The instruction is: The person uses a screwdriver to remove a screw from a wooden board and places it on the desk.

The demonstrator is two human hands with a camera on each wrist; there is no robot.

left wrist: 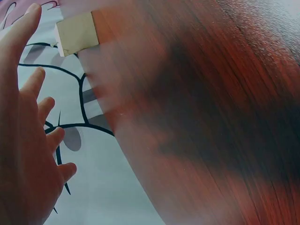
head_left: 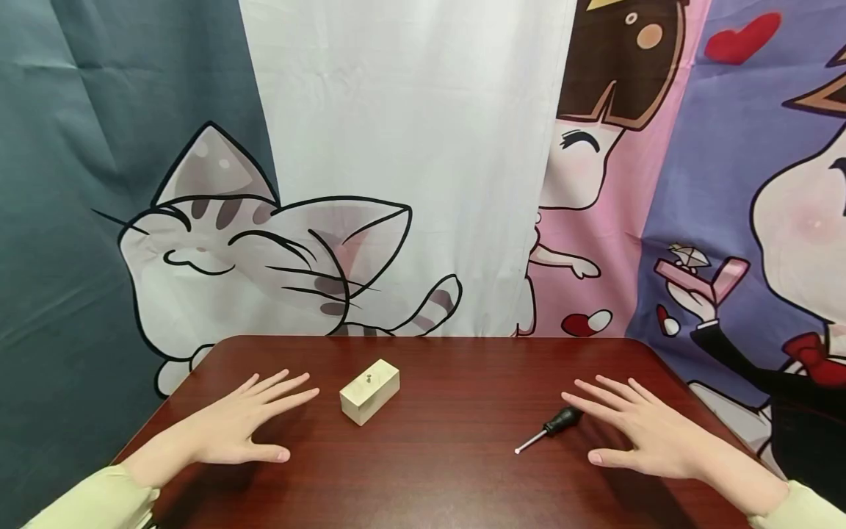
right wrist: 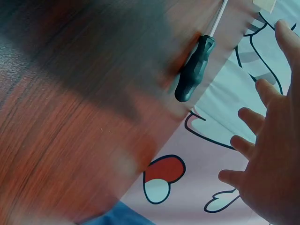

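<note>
Left hand [head_left: 238, 422] and right hand [head_left: 651, 433] splay fingers wide — screwdriver handle [head_left: 561, 422] partly hidden in head view.

One table [head_left: 436, 470] carries one block [head_left: 370, 400], nearer its far edge, with one screw [head_left: 369, 378] in the top, and one screwdriver [head_left: 562, 421], nearer the right edge. Hands number two: one left hand [head_left: 241, 419], one right hand [head_left: 651, 433]. Two sleeves [head_left: 99, 499]. Printed beyond the far edge: one cat [head_left: 218, 294], two cartoon people [head_left: 800, 235], one plain red heart [head_left: 743, 40], two red-and-white hearts [head_left: 586, 323].
</note>
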